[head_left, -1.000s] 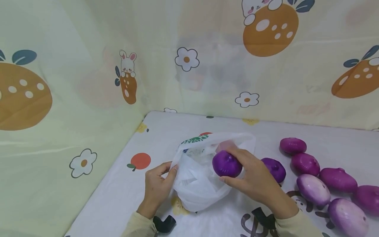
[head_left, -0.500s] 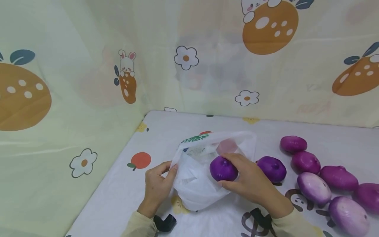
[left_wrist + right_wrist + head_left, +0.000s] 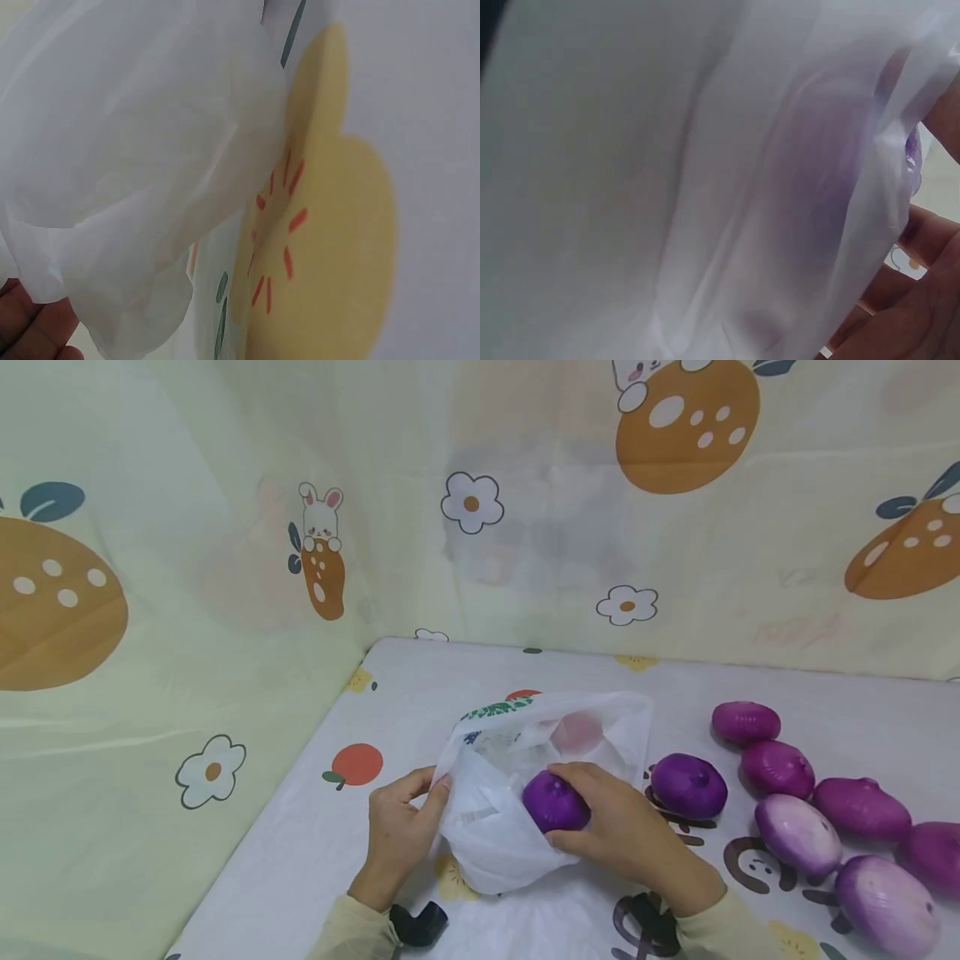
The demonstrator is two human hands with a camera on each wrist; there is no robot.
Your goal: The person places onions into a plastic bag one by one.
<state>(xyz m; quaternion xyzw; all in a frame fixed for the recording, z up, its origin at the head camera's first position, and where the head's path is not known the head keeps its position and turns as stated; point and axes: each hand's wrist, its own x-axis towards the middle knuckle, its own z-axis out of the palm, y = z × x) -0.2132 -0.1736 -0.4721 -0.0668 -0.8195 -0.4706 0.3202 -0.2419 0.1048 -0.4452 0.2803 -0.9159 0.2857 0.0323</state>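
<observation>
In the head view a white plastic bag [image 3: 487,835] with green print stands with its mouth spread. My left hand [image 3: 401,831] pinches the left edge of its rim between thumb and fingers. A purple onion [image 3: 553,802] sits at the bag's mouth, gripped by my right hand [image 3: 622,827] with the thumb below and the fingers over its top. Through the thin plastic of the bag [image 3: 727,187] a purple shape shows in the right wrist view. The left wrist view has the bag [image 3: 142,127] hanging from the fingertips [image 3: 30,330].
Another dark purple onion [image 3: 690,786] lies just right of the bag. Several more onions, magenta [image 3: 861,808] and pale purple-white [image 3: 798,835], are grouped on the right of the patterned tablecloth [image 3: 300,860]. A printed curtain [image 3: 525,543] rises behind and on the left.
My right hand has moved left and down with the onion, from over the bag's right side into its mouth. The left hand stays on the rim.
</observation>
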